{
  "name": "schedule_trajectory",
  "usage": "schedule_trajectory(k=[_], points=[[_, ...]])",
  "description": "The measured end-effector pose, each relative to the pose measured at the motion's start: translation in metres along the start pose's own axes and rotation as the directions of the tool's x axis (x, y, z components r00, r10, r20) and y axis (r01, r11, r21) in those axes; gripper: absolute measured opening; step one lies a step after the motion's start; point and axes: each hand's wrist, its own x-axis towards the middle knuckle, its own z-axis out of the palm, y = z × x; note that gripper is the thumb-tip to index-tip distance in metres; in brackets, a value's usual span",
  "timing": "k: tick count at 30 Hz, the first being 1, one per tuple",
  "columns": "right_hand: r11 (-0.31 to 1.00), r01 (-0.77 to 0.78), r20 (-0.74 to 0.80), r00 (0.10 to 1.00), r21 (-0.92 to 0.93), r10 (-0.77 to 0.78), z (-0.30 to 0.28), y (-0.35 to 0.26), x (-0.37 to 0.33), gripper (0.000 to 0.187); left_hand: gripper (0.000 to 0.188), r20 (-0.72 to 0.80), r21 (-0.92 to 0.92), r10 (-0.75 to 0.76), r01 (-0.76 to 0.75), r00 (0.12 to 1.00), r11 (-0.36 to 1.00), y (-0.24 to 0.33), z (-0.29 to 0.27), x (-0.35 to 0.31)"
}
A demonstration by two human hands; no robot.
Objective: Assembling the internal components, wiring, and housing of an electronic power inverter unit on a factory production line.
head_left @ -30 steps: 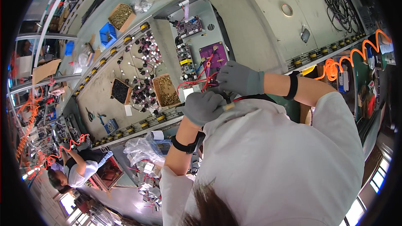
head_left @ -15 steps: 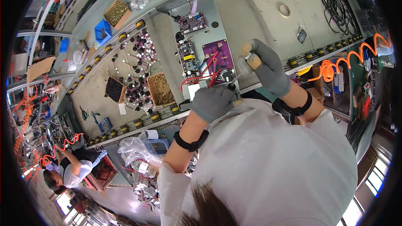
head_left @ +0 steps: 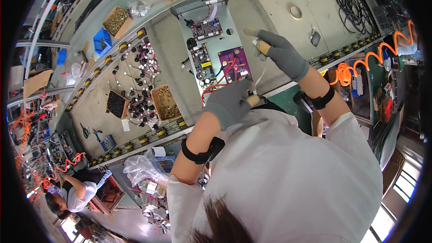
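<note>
on the grey workbench (head_left: pixel 168 36) lies a metal tray (head_left: pixel 227 41); right hand (head_left: pixel 280 54) grasps a pale strip (head_left: pixel 263 73) beside it; left hand (head_left: pixel 230 102), grip cannot be told. advised: keep strip slack, clear of the purple board (head_left: pixel 243 60).

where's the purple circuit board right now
In the head view, the purple circuit board sits just above centre, on the metal tray, beyond the left hand and left of the right hand.
</note>
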Motion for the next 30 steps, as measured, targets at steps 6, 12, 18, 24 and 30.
schedule_trajectory(k=[6,12,18,24,30], points=[[0.998,0.036,0.285,0.958,-0.054,-0.019,0.026,-0.008,0.002,0.048,0.029,-0.478,-0.420,-0.056,-0.172,0.876,0.891,-0.016,-0.016,0.006],[0.982,0.007,0.355,0.933,-0.188,0.061,0.042,-0.011,0.001,0.042,0.024,-0.414,-0.486,-0.196,-0.034,0.889,0.873,-0.016,-0.017,-0.008],[0.760,0.246,0.365,0.931,-0.601,-0.013,0.051,-0.001,0.013,0.027,0.024,-0.430,-0.296,-0.284,0.163,0.857,0.941,-0.031,-0.006,-0.021],[0.638,-0.018,0.134,0.973,-0.770,0.189,0.051,0.007,0.083,0.031,0.023,-0.588,0.073,-0.054,0.119,0.807,0.990,-0.052,0.012,-0.039],[0.481,0.138,0.251,0.951,-0.866,0.180,0.056,0.024,0.105,0.032,0.025,-0.654,-0.069,-0.032,-0.018,0.756,0.997,-0.062,0.028,-0.038]])
